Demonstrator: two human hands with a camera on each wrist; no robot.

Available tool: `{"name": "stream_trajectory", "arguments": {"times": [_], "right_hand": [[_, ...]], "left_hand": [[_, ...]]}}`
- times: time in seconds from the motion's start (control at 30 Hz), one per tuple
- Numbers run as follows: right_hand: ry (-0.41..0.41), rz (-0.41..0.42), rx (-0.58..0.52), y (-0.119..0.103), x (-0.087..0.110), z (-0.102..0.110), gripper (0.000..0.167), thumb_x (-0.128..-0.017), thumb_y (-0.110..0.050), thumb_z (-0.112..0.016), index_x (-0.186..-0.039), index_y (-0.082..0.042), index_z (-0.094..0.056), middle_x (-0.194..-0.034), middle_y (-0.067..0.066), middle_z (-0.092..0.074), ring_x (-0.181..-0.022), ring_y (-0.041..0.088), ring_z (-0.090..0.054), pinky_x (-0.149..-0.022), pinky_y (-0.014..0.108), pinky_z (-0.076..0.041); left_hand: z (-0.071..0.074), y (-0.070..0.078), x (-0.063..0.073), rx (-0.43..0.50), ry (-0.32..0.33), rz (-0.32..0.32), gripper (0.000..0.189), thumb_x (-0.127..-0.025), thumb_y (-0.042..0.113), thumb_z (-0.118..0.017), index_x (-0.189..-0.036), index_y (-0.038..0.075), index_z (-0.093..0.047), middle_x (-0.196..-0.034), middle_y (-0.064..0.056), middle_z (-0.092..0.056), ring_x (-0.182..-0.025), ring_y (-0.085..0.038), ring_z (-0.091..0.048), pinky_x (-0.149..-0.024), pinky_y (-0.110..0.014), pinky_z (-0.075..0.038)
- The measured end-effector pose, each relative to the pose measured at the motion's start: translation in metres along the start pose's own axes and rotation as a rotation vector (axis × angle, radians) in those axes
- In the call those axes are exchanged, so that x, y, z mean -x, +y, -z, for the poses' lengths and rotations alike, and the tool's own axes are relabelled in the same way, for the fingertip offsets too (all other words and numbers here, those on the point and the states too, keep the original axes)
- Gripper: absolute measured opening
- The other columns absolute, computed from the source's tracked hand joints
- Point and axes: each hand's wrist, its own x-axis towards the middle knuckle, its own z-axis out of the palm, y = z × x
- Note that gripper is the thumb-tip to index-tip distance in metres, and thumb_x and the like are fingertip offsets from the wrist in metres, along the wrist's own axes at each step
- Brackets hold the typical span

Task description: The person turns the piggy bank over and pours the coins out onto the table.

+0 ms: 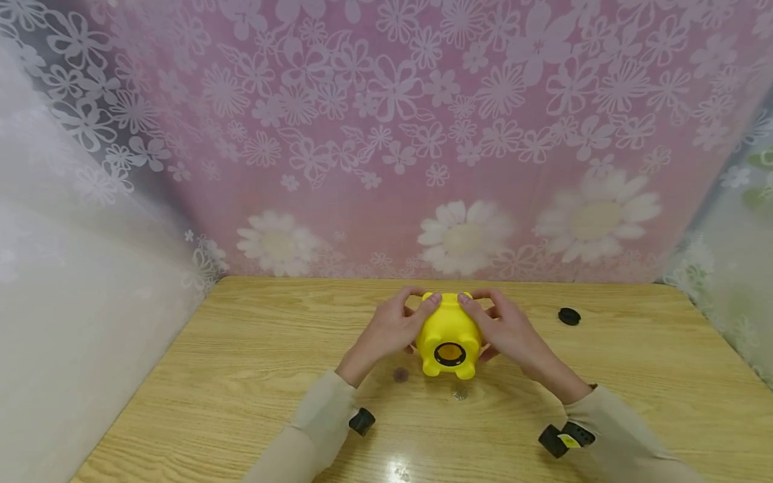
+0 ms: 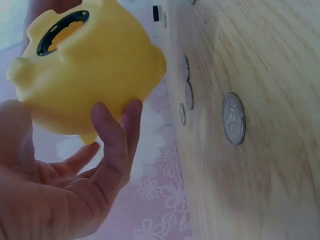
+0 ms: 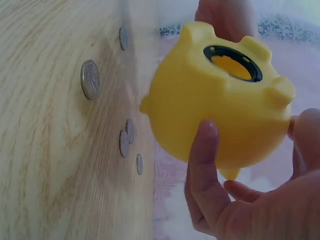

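A yellow piggy bank [image 1: 448, 325] is held up over the table between both hands, its stubby feet and underside turned toward me. A round hole [image 3: 231, 66] with a black rim shows in its underside, uncovered. My left hand [image 1: 392, 325] grips the left side, thumb on the body and fingers curled beneath, as the left wrist view shows. On the opposite side my right hand [image 1: 506, 329] holds it likewise, fingertips against the yellow wall. Below lie several silver coins on the table, including a larger coin [image 2: 234, 118] and one with a shiny face [image 3: 90, 79].
A round black plug [image 1: 569, 316] lies on the wooden table [image 1: 272, 355] to the right of the hands. Behind the table's far edge hangs a pink flowered curtain [image 1: 374, 168]; pale flowered sheets close off the left and right sides.
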Motion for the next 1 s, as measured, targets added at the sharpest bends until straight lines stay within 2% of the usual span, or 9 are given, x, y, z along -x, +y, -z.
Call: {"name": "stream_trajectory", "arguments": {"times": [0.13,0.27,0.5,0.6,0.77,1.0], "right_hand": [[-0.045,-0.090,-0.008,0.0008,-0.0002,0.0010,0.082,-0.097,-0.070,-0.049,-0.146,-0.005,-0.039,-0.106,0.020,-0.066,-0.069,0.025,-0.068,-0.060,0.044,-0.064],[-0.070,-0.133,-0.015,0.0016,-0.0005,0.0022,0.085,-0.096,-0.074,-0.047,-0.145,-0.004,-0.039,-0.104,0.018,-0.064,-0.072,0.025,-0.065,-0.058,0.041,-0.063],[-0.097,-0.139,-0.011,0.0032,-0.0002,0.0032,0.085,-0.096,-0.075,-0.043,-0.139,-0.002,-0.042,-0.096,0.015,-0.063,-0.070,0.024,-0.064,-0.057,0.040,-0.063],[-0.113,-0.142,-0.010,0.0031,0.0000,0.0042,0.084,-0.097,-0.075,-0.042,-0.136,-0.001,-0.045,-0.094,0.014,-0.063,-0.070,0.024,-0.065,-0.058,0.041,-0.063],[-0.136,-0.168,-0.008,0.0038,0.0005,0.0043,0.086,-0.095,-0.078,-0.042,-0.134,-0.001,-0.048,-0.096,0.015,-0.065,-0.069,0.027,-0.069,-0.059,0.043,-0.063],[-0.111,-0.142,-0.007,0.0027,0.0019,0.0028,0.085,-0.096,-0.075,-0.044,-0.140,-0.002,-0.043,-0.098,0.015,-0.063,-0.072,0.024,-0.065,-0.059,0.042,-0.063]], "left_hand": [[-0.0025,-0.0020,0.0001,0.006,-0.033,0.058,0.072,-0.094,0.077,-0.048,-0.135,0.019,-0.058,-0.082,-0.008,-0.073,-0.064,-0.038,-0.072,-0.057,-0.050,-0.062],[-0.0043,-0.0030,0.0000,0.009,-0.040,0.091,0.073,-0.093,0.079,-0.047,-0.131,0.018,-0.060,-0.083,-0.008,-0.071,-0.064,-0.039,-0.072,-0.057,-0.049,-0.062],[-0.0044,-0.0011,0.0004,-0.012,-0.062,0.123,0.080,-0.092,0.082,-0.042,-0.131,0.015,-0.061,-0.094,-0.009,-0.070,-0.065,-0.028,-0.071,-0.056,-0.041,-0.062],[-0.0029,-0.0001,0.0003,-0.004,-0.090,0.136,0.083,-0.092,0.083,-0.041,-0.129,0.012,-0.063,-0.094,-0.009,-0.070,-0.067,-0.029,-0.072,-0.056,-0.041,-0.062],[-0.0016,0.0001,0.0018,0.008,-0.128,0.166,0.083,-0.092,0.083,-0.040,-0.125,0.010,-0.063,-0.090,-0.011,-0.070,-0.062,-0.035,-0.073,-0.059,-0.050,-0.063],[-0.0018,0.0024,0.0036,0.006,-0.106,0.162,0.083,-0.092,0.082,-0.042,-0.133,0.011,-0.059,-0.090,-0.010,-0.070,-0.062,-0.033,-0.073,-0.061,-0.050,-0.063]]}}
